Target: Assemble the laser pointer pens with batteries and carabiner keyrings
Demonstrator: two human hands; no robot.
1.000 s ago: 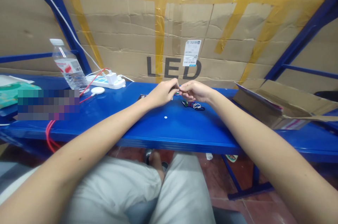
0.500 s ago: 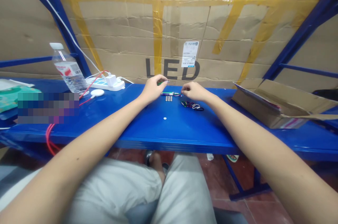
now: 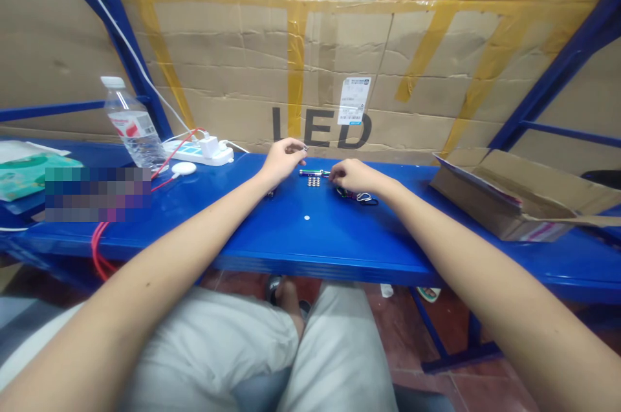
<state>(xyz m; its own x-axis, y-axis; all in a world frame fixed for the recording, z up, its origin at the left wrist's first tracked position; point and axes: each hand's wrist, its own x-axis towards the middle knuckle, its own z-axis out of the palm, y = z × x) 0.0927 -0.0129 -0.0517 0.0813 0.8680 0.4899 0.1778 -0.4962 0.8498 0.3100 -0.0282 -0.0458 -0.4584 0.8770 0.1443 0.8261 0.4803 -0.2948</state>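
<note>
Small shiny piece (image 3: 305, 149) | pinched at the fingertips of the left grip (image 3: 281, 161), above the bench (image 3: 363, 237); right grip (image 3: 353, 174) curled, cannot tell if it holds anything | slack pinch could drop it among the round silver pieces (image 3: 314, 182) | tubes (image 3: 312, 173) lie close by; right grip partly covers the carabiners (image 3: 367, 199)

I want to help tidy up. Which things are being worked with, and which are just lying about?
Seem part of the work:
shiny piece, in the left hand
coloured tubes
small silver pieces
coloured clips, by the right hand

Probably just lying about:
bottle
power strip
cardboard box
white round pad
</note>
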